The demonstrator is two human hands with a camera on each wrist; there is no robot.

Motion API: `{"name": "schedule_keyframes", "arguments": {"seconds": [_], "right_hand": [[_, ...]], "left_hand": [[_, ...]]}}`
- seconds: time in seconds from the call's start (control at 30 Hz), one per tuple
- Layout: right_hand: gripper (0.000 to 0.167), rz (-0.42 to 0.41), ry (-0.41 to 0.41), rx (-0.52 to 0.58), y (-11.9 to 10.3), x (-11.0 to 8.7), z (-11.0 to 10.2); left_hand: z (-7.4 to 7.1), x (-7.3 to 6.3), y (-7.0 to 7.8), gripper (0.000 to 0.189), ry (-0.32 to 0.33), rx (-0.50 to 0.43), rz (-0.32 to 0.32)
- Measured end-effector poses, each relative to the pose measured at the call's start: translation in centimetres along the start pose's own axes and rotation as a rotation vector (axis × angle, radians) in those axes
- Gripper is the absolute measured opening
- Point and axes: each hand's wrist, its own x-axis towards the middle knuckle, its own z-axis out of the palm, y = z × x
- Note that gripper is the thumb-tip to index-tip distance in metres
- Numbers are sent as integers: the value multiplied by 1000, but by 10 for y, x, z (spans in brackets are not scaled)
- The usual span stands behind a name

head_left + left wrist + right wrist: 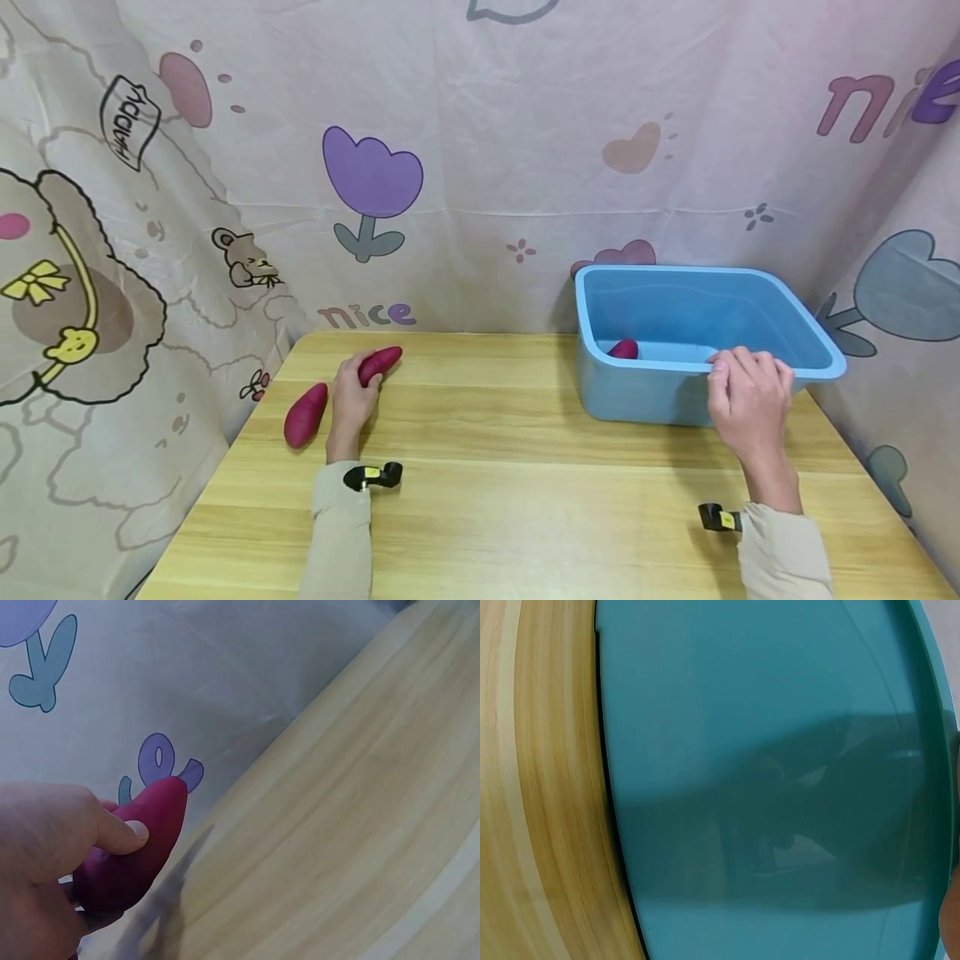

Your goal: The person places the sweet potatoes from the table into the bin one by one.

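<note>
My left hand holds a purple-red sweet potato, thumb on its near side. In the left wrist view, the tapered end of this sweet potato points up and away from the fingers, with a shadow on the table beside it. Another sweet potato lies on the table just left of that wrist. On the right stands a light blue plastic bin, with one sweet potato partly visible inside. My right hand grips the bin's front rim, fingers hooked over it; the right wrist view shows mostly the bin's wall.
The wooden table carries everything. A printed curtain hangs along its back edge and down both sides, close behind the bin. The bin's walls stand well above the tabletop.
</note>
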Motion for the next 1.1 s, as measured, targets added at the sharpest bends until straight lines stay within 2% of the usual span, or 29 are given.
{"name": "schedule_keyframes", "arguments": {"seconds": [0.27,0.57,0.77,1.1], "right_hand": [[39,4,-4,1,0,-2,0],[39,5,-1,9,-1,1,0],[39,3,2,14,-2,2,0],[39,6,-4,12,-1,1,-1]], "left_hand": [[-1,-3,8,46,21,-6,3],[-2,-3,20,44,31,-28,58],[-4,-3,29,45,36,-38,64],[-9,-3,51,44,54,-52,138]]}}
